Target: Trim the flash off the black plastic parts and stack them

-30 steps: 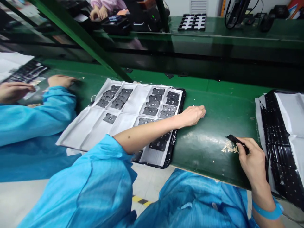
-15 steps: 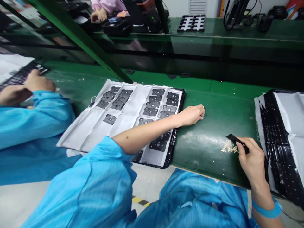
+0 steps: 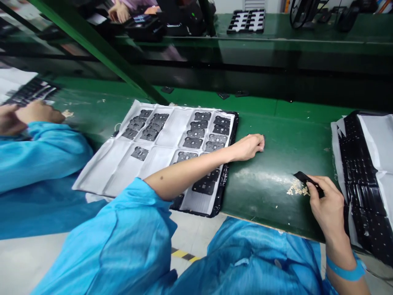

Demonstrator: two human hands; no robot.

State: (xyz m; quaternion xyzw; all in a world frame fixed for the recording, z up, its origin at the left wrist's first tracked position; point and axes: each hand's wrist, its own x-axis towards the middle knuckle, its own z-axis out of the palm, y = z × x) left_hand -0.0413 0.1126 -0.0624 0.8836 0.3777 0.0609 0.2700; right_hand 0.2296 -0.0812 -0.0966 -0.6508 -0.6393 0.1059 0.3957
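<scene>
My right hand [image 3: 329, 203] pinches a thin flat black piece [image 3: 302, 177] between thumb and fingers, tilted above the green bench. Just under it lies a small heap of pale, cream-coloured bits [image 3: 297, 188]. My left arm reaches across a tray [image 3: 226, 186] lined with white sheet, which holds several flat dark plates [image 3: 196, 133] with cut-outs in its compartments. Past the tray's right edge, my left hand [image 3: 249, 147] is closed with curled fingers over the bench. Something dark shows at its fingertips, too small to name.
At the right stands another black tray [image 3: 357, 180] with white sheet. A co-worker's hands [image 3: 38, 112] work at the far left beside more pale bits [image 3: 67, 113]. A green post [image 3: 104, 53] slants down behind the lined tray. Several dark plates [image 3: 223, 96] lie along the bench's back.
My view has tilted slightly down. Both my hands keep nearly the same places, the right still pinching the black piece. The co-worker's hands at the left have shifted a little left.
</scene>
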